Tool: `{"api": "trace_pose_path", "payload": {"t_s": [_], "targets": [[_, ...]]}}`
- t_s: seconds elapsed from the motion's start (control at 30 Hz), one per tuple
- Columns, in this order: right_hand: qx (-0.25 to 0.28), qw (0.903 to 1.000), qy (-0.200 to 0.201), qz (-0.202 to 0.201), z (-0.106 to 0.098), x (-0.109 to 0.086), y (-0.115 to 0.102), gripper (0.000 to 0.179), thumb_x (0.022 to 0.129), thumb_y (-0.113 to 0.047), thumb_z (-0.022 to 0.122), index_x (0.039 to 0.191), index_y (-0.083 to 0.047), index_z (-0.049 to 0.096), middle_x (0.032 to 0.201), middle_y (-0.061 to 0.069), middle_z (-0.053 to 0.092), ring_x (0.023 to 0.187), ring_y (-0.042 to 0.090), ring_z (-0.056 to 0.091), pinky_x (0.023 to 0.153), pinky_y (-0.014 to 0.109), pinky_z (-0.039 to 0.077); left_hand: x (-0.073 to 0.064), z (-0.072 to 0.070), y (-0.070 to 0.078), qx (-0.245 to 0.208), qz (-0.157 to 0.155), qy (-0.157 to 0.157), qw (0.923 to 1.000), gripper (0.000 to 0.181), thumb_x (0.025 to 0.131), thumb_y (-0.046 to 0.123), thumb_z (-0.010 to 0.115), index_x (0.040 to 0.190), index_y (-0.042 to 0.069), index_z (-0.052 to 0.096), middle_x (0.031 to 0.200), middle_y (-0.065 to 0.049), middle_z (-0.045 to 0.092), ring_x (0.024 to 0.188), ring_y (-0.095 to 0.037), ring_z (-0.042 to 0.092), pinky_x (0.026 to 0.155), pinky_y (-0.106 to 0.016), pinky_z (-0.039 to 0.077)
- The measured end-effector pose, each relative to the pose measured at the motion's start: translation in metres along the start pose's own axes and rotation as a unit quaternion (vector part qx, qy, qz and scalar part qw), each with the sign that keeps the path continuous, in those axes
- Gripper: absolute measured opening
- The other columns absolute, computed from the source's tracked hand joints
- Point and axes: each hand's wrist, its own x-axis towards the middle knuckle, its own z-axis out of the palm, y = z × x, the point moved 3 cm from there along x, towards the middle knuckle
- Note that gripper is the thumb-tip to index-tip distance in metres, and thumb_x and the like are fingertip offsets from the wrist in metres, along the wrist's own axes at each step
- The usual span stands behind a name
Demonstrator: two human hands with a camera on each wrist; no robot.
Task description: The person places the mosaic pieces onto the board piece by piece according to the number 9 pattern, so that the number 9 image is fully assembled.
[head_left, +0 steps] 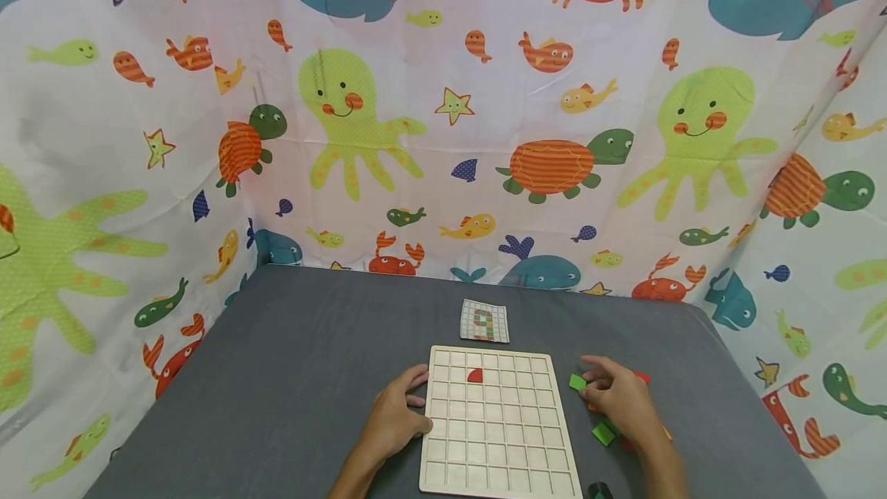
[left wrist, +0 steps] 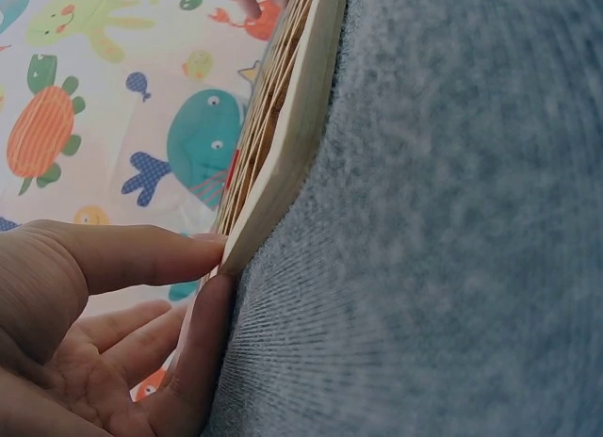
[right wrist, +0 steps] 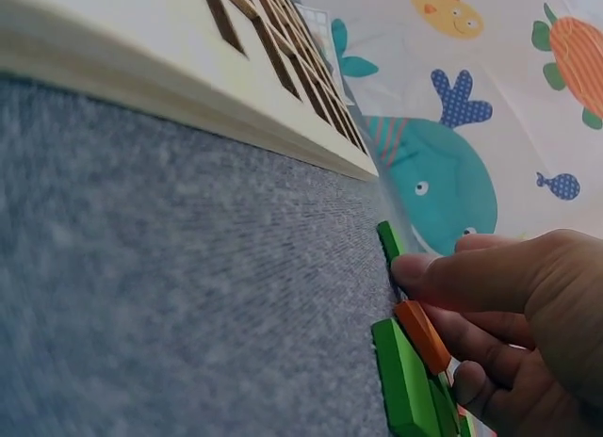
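Observation:
A pale wooden grid board (head_left: 497, 433) lies flat on the grey cloth, a red quarter-round piece (head_left: 475, 376) in one of its upper cells. My left hand (head_left: 396, 416) rests at the board's left side, thumb and fingertips against the edge; the left wrist view shows the thumb and a finger (left wrist: 151, 253) touching the wooden rim. Right of the board, my right hand (head_left: 617, 391) reaches over loose blocks. Its fingertips are right at a green block (right wrist: 388, 237); I cannot tell whether they pinch it. Below them lie an orange block (right wrist: 422, 335) and a thicker green block (right wrist: 405, 379).
Behind the board lies a pattern card (head_left: 484, 321) with a coloured design on a grid. More blocks, among them a red one (head_left: 643, 377), are partly hidden under my right hand. A dark object (head_left: 600, 490) is cut off at the bottom. A sea-animal curtain (head_left: 443, 137) borders the table.

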Motion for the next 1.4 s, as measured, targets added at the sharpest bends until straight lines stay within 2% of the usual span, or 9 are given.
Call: {"api": "trace_pose_path", "payload": {"t_s": [0.17,0.4,0.47,0.6,0.7,0.93,1.23,1.4], "targets": [[0.009,0.9999,0.003,0.004,0.0,0.001,0.0,0.057,0.088,-0.002,0.082,0.142,-0.002,0.063,0.108,0.01,0.076,0.089,0.018,0.071,0.069,0.028,0.055,0.001,0.0,0.0,0.002,0.001,-0.001,1.0,0.094,0.063,-0.019,0.074,0.151,0.003,0.055,0.149,-0.017,0.063,0.104,-0.028,0.066,0.059,-0.034,0.058],[0.012,0.9997,0.011,-0.018,0.0,-0.003,-0.012,0.056,0.092,-0.009,0.082,0.144,-0.006,0.063,0.113,0.009,0.077,0.1,0.026,0.074,0.081,0.04,0.061,0.001,0.0,0.0,0.003,0.006,-0.003,1.0,0.094,0.063,-0.02,0.074,0.152,0.003,0.054,0.149,-0.018,0.062,0.104,-0.028,0.065,0.06,-0.034,0.058],[0.014,0.9995,0.012,-0.025,0.001,-0.003,-0.016,0.056,0.092,-0.009,0.082,0.144,-0.007,0.064,0.113,0.008,0.077,0.099,0.025,0.074,0.082,0.039,0.061,0.0,0.0,0.0,0.004,0.008,-0.004,1.0,0.094,0.063,-0.02,0.074,0.152,0.003,0.054,0.15,-0.018,0.062,0.104,-0.028,0.065,0.06,-0.034,0.058],[0.032,0.9988,0.006,-0.037,0.005,-0.003,-0.023,0.055,0.092,-0.008,0.082,0.144,-0.007,0.064,0.113,0.009,0.077,0.093,0.022,0.072,0.069,0.031,0.057,0.0,0.0,0.0,0.004,0.01,-0.007,0.9999,0.094,0.064,-0.019,0.074,0.153,0.002,0.053,0.15,-0.018,0.061,0.104,-0.029,0.066,0.06,-0.034,0.058],[0.037,0.9978,0.003,-0.055,0.01,-0.003,-0.029,0.054,0.091,-0.006,0.082,0.143,-0.005,0.065,0.112,0.009,0.077,0.091,0.02,0.072,0.066,0.027,0.056,0.0,-0.001,0.0,0.0,0.01,-0.01,0.9999,0.094,0.064,-0.019,0.074,0.153,0.002,0.053,0.151,-0.019,0.061,0.105,-0.029,0.066,0.06,-0.034,0.058],[0.022,0.9965,0.0,-0.081,0.022,-0.003,-0.043,0.052,0.088,-0.006,0.084,0.138,-0.006,0.068,0.108,0.004,0.079,0.091,0.016,0.072,0.077,0.026,0.058,-0.001,-0.001,0.0,-0.006,0.01,-0.015,0.9998,0.095,0.064,-0.019,0.073,0.154,0.003,0.051,0.152,-0.019,0.059,0.105,-0.029,0.065,0.06,-0.034,0.057],[0.033,0.9945,-0.01,-0.099,0.037,-0.002,-0.056,0.051,0.087,-0.004,0.084,0.136,-0.01,0.07,0.106,0.001,0.078,0.093,0.018,0.073,0.079,0.029,0.059,-0.001,0.0,0.002,-0.005,0.008,-0.018,0.9998,0.095,0.064,-0.017,0.073,0.155,0.004,0.052,0.152,-0.019,0.06,0.104,-0.028,0.065,0.058,-0.034,0.058],[0.044,0.9943,-0.028,-0.093,0.046,-0.003,-0.063,0.048,0.089,-0.006,0.083,0.135,-0.014,0.071,0.107,0.0,0.077,0.096,0.018,0.073,0.079,0.032,0.058,-0.001,0.0,0.001,-0.007,0.008,-0.018,0.9998,0.095,0.065,-0.017,0.073,0.154,0.003,0.051,0.152,-0.02,0.059,0.104,-0.028,0.064,0.059,-0.035,0.058]]}}
